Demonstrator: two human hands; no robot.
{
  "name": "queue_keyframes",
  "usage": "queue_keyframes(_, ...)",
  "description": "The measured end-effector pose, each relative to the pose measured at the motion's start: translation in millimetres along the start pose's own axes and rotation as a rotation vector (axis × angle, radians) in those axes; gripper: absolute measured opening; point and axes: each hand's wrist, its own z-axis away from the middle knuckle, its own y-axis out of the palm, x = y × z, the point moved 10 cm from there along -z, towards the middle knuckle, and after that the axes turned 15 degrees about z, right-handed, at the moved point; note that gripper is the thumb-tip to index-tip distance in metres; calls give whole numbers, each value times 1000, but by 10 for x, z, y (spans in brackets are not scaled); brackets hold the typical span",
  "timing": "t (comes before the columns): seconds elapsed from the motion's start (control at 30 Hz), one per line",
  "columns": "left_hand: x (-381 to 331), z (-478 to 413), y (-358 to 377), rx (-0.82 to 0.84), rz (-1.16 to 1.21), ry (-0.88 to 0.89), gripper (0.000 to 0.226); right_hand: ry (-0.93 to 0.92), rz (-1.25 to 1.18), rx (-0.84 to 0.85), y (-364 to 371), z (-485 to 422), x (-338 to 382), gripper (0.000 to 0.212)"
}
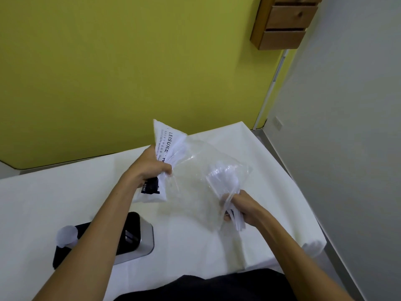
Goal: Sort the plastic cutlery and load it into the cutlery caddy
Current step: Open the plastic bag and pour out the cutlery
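A crinkled clear plastic bag [195, 177] with a printed white header is gripped at its top by the left hand [152, 166], while a bundle of thin white plastic cutlery [223, 183] is clutched through the film by the right hand [238, 207], the black, metal-edged caddy [134, 235] lying below the left forearm.

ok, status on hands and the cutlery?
Left hand grips bag top. Right hand grips cutlery through bag. Caddy beside left forearm, nothing blocking.

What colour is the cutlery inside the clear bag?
White, seen through the clear bag in the head view: the cutlery.
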Motion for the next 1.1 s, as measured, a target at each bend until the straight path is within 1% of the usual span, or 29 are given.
queue_keyframes(0.07,109,-34,-95,-104,64,-1,64,48,19,-43,-150,-9,-101,20)
queue_keyframes(0.1,172,-34,-130,-143,93,-7,65,66,22,-71,-239,8,-134,21)
queue_keyframes(0.23,409,1,-273,-264,158,-38,63,84,35,-187,-600,41,-228,5)
queue_keyframes(0.27,444,14,-306,-290,176,-41,62,91,41,-232,-719,42,-262,7)
queue_keyframes(0.33,474,50,-376,-325,209,-39,63,109,95,-317,-925,48,-301,20)
queue_keyframes(0.43,411,112,-382,-319,260,-4,64,104,274,-414,-1123,73,-223,30)
queue_keyframes(0.53,324,169,-327,-278,313,24,61,90,576,-515,-1250,154,1,42)
queue_keyframes(0.63,244,230,-299,-253,340,41,59,85,724,-534,-1292,200,153,58)
queue_keyframes(0.73,207,255,-260,-238,350,48,58,83,764,-538,-1292,254,269,52)
queue_keyframes(0.8,211,268,-210,-230,350,43,59,13,768,-638,-1337,314,419,47)
queue_keyframes(0.87,225,294,-154,-223,354,36,59,-121,681,-748,-1353,418,622,33)
queue_keyframes(0.9,232,307,-117,-217,357,33,59,-184,612,-744,-1324,430,691,26)
queue_keyframes(0.93,243,314,-75,-210,358,30,59,-232,522,-684,-1254,411,741,21)
queue_keyframes(1.0,262,338,26,-189,359,20,60,-276,316,-444,-989,333,819,22)
queue_keyframes(1.1,286,380,186,-135,378,20,59,-230,-37,-16,-555,194,786,26)
